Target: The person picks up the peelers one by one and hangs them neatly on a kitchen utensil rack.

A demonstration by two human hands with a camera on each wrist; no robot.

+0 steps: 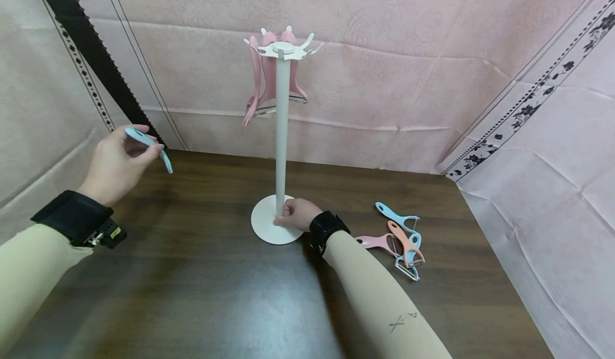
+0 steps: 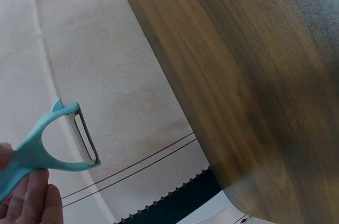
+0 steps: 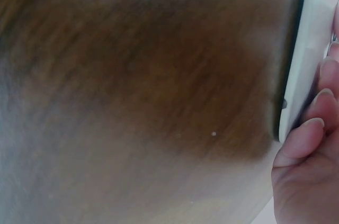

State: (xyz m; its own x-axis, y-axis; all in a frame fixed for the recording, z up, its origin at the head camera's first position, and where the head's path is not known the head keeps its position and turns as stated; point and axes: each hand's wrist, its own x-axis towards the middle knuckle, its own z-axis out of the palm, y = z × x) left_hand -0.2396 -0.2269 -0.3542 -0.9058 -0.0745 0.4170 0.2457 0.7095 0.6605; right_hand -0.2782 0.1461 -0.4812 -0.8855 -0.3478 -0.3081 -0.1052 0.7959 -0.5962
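Note:
Up at the left, my left hand point(image 1: 117, 167) pinches a light blue Y-shaped peeler point(image 1: 139, 136) between thumb and fingers. Its blade end point(image 2: 82, 136) points away from the hand in the left wrist view. My right hand point(image 1: 301, 215) grips a white utensil stand point(image 1: 282, 135) low down, where the pole meets the round base point(image 1: 264, 225). Curled right fingers point(image 3: 304, 139) lie along the white base edge in the right wrist view. Several pink peelers point(image 1: 270, 76) hang from hooks on the left and back of the stand's top; front and right hooks carry nothing.
Right of the stand, a loose pile lies on the wooden table point(image 1: 202, 284): a blue peeler point(image 1: 390, 211), an orange peeler point(image 1: 397, 233), a pink peeler point(image 1: 372, 241) and another blue one, overlapping. Pale patterned cloth point(image 1: 384, 81) hangs behind the table's back edge.

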